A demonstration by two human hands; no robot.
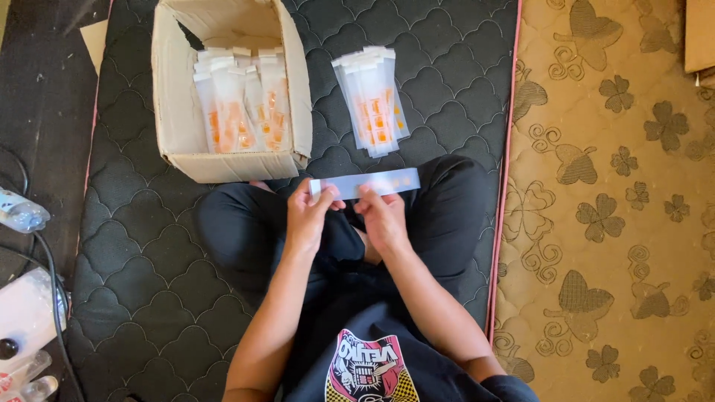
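The box (231, 89) and pile (372, 100) sit just ahead, mat (149, 298) free around. Left hand (309, 216) and right hand (383, 216) pinch the packet (372, 183) flat between them.

Even, soft indoor light, faint shadows, no glare, sharp centre, mild wide-angle stretch toward the edges.

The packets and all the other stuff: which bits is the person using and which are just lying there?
In use:
- clear packet held by left hand and right hand
- pile of packets
- cardboard box holding more packets

Lying about:
- plastic bottle
- black cable
- flowered mat
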